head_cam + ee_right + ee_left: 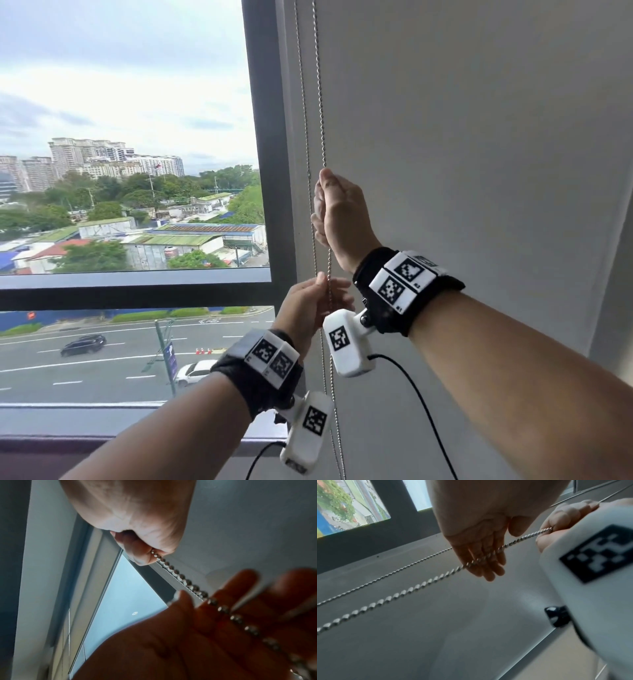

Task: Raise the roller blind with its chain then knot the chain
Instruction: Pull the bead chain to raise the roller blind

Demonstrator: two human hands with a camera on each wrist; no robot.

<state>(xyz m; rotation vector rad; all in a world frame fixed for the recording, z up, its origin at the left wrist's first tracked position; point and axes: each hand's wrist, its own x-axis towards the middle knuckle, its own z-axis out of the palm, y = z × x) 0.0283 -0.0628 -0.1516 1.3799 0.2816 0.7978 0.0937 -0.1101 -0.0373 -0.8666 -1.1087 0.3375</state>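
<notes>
Hanging in two strands along the window's right edge, the chain (322, 113) runs down in front of the pale roller blind (479, 120), and you have both hands on the nearer strand. Your right hand (337, 209) sits higher, its fingers curled round the beads in a fist, which gives you a firm hold for hauling that strand downward. Your left hand (313, 301) is just below it, the fingers nearly straight and loosely spread, with the chain lying across them rather than clamped; the left wrist view shows this plainly. That reads as a hand-over-hand pull: one hand bears the load while the other waits to take the next hold. The far strand hangs free just beside the gripped one, so you should keep them apart to avoid snagging.

The blind covers the wall-side pane as far up and down as the head view reaches, so raising seems barely begun, though its bottom bar may be the pale edge in the right wrist view; that picture is too dim to be sure. Knotting is not yet started.

To the left, a dark window frame (263, 137) borders clear glass over a road, low roofs, trees and towers. A grey sill (85, 416) runs beneath.
</notes>
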